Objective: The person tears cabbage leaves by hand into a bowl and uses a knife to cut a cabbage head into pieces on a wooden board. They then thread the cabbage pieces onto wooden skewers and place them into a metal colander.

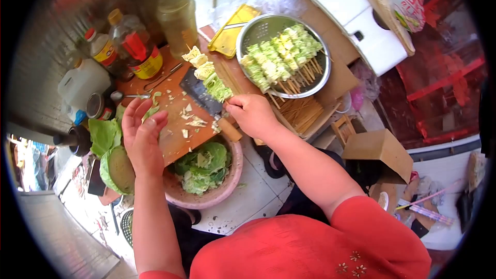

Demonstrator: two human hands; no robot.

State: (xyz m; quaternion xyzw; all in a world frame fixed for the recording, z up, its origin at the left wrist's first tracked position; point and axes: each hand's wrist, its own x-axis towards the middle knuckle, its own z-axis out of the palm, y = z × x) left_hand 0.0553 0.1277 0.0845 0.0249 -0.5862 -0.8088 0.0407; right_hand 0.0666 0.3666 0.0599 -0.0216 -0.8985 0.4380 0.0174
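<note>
- Gripping the wooden handle of a cleaver point(199, 93), the right hand point(253, 116) sits just right of centre, closed firmly around the handle.
- The dark blade lies low over a reddish cutting board point(178, 147), and its far edge meets a pile of cut cabbage point(216, 87) in pale green strips, just above centre.
- The left hand point(142, 134), left of centre, is wide open with fingers spread and holds nothing. It hovers over the board's left edge, apart from the blade.
- The step in hand looks like chopping cabbage, though I cannot tell whether the blade is slicing or pushing the strips along. Small scraps dot the board.
- A further cut would likely call for the open hand to steady the leaves, fingertips tucked clear of the edge.
- Just below the board, a pink basin point(227, 188) holds loose cabbage leaves.
- At lower left, beside the left wrist, a halved cabbage head point(119, 168) lies cut face up.
- At upper centre, a metal colander point(253, 28) is filled with cabbage threaded on sticks. Bare bamboo skewers point(302, 111) lie just below it.
- At upper left stand several bottles point(137, 46) and a white jug point(82, 82).
</note>
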